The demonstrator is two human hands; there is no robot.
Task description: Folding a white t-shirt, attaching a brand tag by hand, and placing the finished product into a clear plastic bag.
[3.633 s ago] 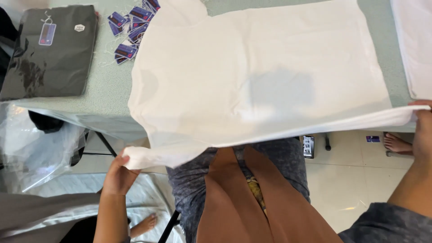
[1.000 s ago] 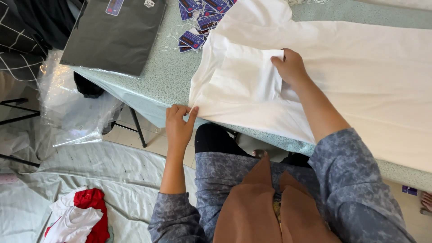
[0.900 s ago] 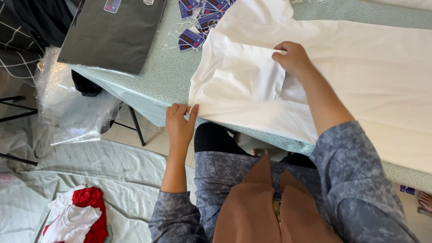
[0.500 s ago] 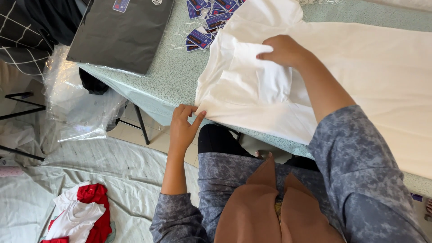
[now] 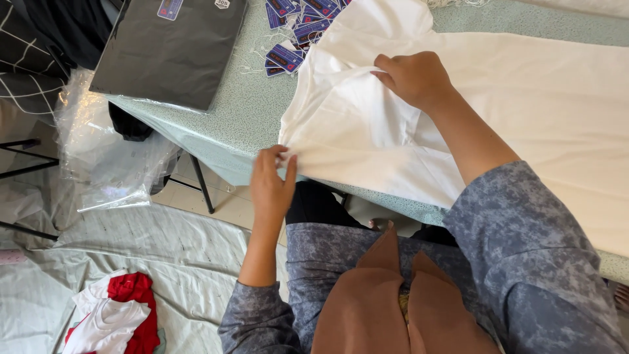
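Two hands on white shirt (image 5: 524, 98) spread over green table (image 5: 242, 111), left hand (image 5: 272, 183) pinching its corner at table edge, right hand (image 5: 413, 78) closed on a fabric fold farther in, purple tags (image 5: 295, 26) nearby.

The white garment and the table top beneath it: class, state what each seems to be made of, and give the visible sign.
White garment: apparently soft woven or knit cloth, likely cotton, matte; it creases and folds where the right hand gathers it and the left hand pinches its edge. Table top: seemingly hard laminate or stone-look sheet, pale green with fine speckles and a smooth, straight edge.
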